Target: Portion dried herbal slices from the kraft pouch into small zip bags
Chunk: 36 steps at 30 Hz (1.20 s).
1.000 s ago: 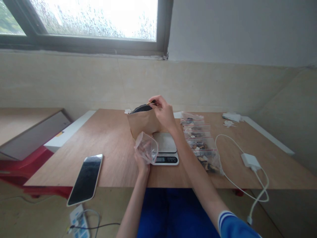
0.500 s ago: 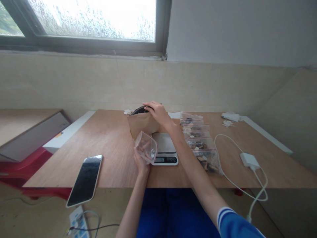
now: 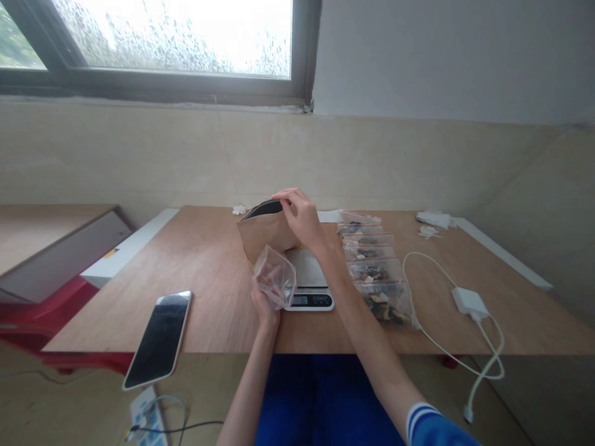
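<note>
My left hand (image 3: 266,308) is closed around a clear plastic zip bag (image 3: 275,277), whose mouth gapes toward me. Behind it stands a brown kraft paper bag (image 3: 264,234) with a dark opening at the top. My right hand (image 3: 301,217) pinches the right side of that opening's rim between thumb and fingers. Partly hidden by the plastic bag and my right forearm, a white kitchen scale (image 3: 310,272) with a lit display lies on the table. What is inside the paper bag cannot be seen.
Right of the scale, several filled zip bags (image 3: 376,272) lie overlapping in a column. A white power adapter (image 3: 469,303) with a looped cable lies farther right. At the left, a phone (image 3: 158,341) juts over the table's front edge. White scraps (image 3: 432,220) lie at the back right.
My right hand has drawn slightly back and right at the paper bag's rim, its fingers now out of the opening. The left hand and plastic bag have barely moved.
</note>
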Motion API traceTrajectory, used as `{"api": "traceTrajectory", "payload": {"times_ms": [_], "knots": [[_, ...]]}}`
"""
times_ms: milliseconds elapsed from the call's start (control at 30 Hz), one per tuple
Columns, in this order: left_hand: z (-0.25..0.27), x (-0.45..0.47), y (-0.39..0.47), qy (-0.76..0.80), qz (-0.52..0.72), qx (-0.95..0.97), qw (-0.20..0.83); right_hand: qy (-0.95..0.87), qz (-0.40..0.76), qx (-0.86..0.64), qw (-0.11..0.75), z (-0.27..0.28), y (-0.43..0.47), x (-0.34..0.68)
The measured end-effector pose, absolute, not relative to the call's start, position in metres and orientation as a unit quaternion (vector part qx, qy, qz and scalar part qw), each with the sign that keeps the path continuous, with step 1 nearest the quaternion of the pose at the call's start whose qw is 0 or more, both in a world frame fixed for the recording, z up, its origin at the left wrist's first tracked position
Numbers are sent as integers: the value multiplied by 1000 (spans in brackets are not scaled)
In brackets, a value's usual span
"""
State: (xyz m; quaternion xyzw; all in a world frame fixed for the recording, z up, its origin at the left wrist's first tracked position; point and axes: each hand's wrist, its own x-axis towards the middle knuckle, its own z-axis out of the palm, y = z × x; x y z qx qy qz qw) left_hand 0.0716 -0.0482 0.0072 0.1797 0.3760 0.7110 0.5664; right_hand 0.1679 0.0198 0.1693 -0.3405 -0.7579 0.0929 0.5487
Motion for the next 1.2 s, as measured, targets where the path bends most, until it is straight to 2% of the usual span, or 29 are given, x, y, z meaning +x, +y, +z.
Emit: {"api": "traceTrajectory", "payload": {"times_ms": [133,267,333,400,600,767,833,1000,1200], "knots": [[11,71,-52,405,711,209,535,-676,99,-411,603,151,-19,168],[14,73,-59,471,706,260,461,-589,229,-536,559,105,-57,168],[15,75,-64,484,717,293,408,-554,311,-556,537,85,-69,170],[16,77,-72,487,712,337,377,-531,346,-557,537,74,-78,175],[21,78,-99,529,632,402,399,-503,364,-555,553,72,-89,198],[29,73,-105,523,649,390,392,-458,409,-556,560,62,-92,207],[31,68,-102,528,661,375,378,-461,458,-546,530,58,-96,209],[32,58,-98,557,659,357,357,-524,628,-459,347,53,-109,210],[33,52,-95,566,652,371,340,-550,648,-419,319,52,-114,207]]}}
